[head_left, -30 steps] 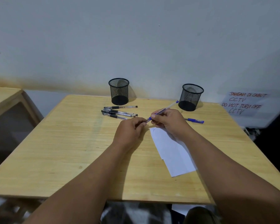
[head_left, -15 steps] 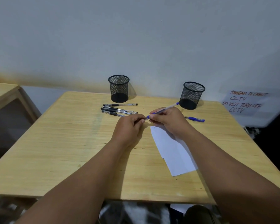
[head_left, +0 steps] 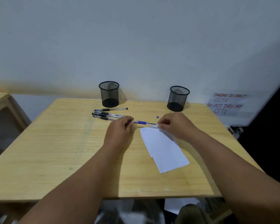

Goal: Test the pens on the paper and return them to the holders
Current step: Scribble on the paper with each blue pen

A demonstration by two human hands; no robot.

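Observation:
A clear pen with a blue grip (head_left: 141,122) is held level just above the table, over the far end of the white paper (head_left: 163,149). My left hand (head_left: 118,131) pinches its left end and my right hand (head_left: 176,126) pinches its right end. Three black pens (head_left: 108,113) lie side by side on the table, left of my hands. Two black mesh holders stand upright at the back, the left holder (head_left: 109,94) and the right holder (head_left: 178,98); both look empty. A small blue piece (head_left: 158,117) shows just behind my right hand.
The wooden table (head_left: 63,151) stands against a white wall. A handwritten CCTV note (head_left: 225,103) is stuck on the wall at the right. Another wooden table edge (head_left: 0,101) is at the far left.
The blue pen was slanted up to the right in my right hand; now it lies level between both hands. My right hand slid to its rear end.

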